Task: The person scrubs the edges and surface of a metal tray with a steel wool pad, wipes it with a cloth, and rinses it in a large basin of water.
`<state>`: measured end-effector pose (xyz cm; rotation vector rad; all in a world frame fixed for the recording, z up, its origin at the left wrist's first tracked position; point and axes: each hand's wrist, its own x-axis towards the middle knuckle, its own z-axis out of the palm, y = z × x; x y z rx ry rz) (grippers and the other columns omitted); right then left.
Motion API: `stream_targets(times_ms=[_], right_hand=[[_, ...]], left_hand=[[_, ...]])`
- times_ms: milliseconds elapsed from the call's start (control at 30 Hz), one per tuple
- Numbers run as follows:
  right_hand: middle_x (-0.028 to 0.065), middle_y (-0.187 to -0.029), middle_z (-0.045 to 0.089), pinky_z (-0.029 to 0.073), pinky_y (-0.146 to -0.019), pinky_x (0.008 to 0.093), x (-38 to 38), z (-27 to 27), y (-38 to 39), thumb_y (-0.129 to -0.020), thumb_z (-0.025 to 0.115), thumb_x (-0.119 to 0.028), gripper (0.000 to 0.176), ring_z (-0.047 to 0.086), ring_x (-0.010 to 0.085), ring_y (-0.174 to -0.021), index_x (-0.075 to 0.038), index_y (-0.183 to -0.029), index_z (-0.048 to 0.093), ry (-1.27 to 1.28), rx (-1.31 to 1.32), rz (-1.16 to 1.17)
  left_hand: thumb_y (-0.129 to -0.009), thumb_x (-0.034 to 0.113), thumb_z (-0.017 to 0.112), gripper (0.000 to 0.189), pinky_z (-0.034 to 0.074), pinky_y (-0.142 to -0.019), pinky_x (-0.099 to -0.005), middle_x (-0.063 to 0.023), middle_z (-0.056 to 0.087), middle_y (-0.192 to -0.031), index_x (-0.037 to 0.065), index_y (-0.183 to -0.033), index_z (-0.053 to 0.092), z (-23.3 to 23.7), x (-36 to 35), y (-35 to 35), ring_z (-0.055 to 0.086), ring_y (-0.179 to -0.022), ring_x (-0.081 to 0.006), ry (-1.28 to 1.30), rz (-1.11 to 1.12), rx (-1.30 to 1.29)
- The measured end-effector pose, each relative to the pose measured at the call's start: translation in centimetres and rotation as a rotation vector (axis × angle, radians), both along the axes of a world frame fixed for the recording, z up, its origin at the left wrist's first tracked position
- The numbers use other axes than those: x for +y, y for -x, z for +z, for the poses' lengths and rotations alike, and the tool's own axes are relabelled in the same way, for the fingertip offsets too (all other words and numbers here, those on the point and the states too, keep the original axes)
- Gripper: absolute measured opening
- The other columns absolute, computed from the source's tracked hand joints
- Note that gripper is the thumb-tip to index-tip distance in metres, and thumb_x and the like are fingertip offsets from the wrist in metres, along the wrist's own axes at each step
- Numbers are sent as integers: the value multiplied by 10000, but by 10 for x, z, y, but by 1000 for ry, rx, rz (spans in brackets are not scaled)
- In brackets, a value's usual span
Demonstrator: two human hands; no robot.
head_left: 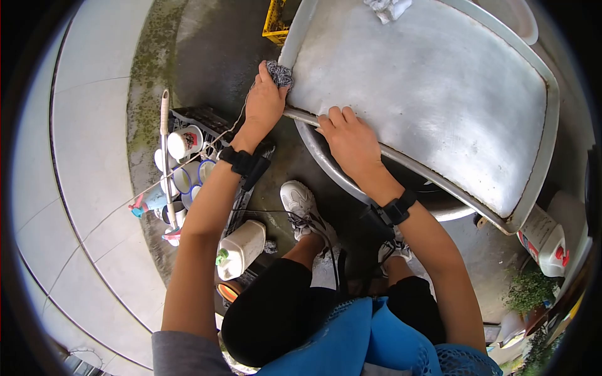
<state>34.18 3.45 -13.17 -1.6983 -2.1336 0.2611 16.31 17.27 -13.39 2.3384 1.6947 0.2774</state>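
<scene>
— What's off to the left of the tray (pixel 439 94)?

— A dark crate (pixel 197 116) of cups (pixel 185 143) on the wet ground, with a long stick (pixel 165 156) lying across it. A white jug (pixel 241 247) sits nearer me, below the tray's left corner.

— And your left hand (pixel 263 103)?

— It's closed around a grey scourer (pixel 280 74), pinching it between thumb and fingers. I'm pressing it against the tray's near-left corner, right at the rim.

— What's the right hand (pixel 351 141) doing?

— It's on the near rim, just right of that corner. The fingers are curled over the edge and the palm is flat against it, so the tray is held tilted. It leans over a big metal basin (pixel 323 164) that lies under its near edge.

— So which step are you at?

— I'd say scrubbing, and only at the corner. The broad face to the right looks dull and streaked, with a dark line along the far-right rim.

— What would the next stroke need?

— My guess is a firm hold with the right hand, so the tray doesn't slide off the basin. The scourer would have to travel rightward across the face, pushing hard enough to bite.

— Is anything else near it?

— A white cloth (pixel 389 9) lies on the tray's top edge. A white bottle (pixel 545 241) with a red cap stands below its right corner.
</scene>
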Motion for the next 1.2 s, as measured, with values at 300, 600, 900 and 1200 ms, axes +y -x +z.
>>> stream_targets(times_ms=[300, 600, 900, 1200], right_hand=[[15, -975, 531, 508, -762, 279, 5, 1, -1, -810, 593, -147, 281, 536, 179, -959, -75, -1078, 635, -7, -31, 18], [10, -952, 525, 519, -709, 292, -10, 4, -6, -865, 617, -225, 229, 541, 178, -915, -97, -1054, 639, -15, -62, 2], [12, -864, 535, 511, -682, 340, -32, 16, -46, -827, 698, -296, 285, 553, 197, -837, -132, -1059, 682, -40, -5, 66], [87, -1256, 570, 520, -902, 362, -35, 65, -52, -927, 673, -301, 613, 595, 222, -1078, -148, -1468, 429, 257, 915, -164]], left_hand=[[-927, 471, 586, 581, 549, -819, -466, -269, 637, -1103, -54, -1136, 455, -12, 76, -55, 656, -987, -408, 2, -3, 246], [-924, 439, 571, 521, 506, -905, -470, -257, 664, -1083, -26, -1148, 499, -20, 135, -85, 635, -1051, -408, 5, -80, 139], [-882, 257, 584, 421, 495, -858, -492, -281, 577, -1094, -66, -1131, 483, 9, -31, -11, 594, -989, -466, 152, 28, -20], [-755, -4, 660, 522, 482, -862, -412, -194, 516, -1077, -19, -1245, 480, 85, -123, -49, 564, -1001, -357, 40, 19, -491]])
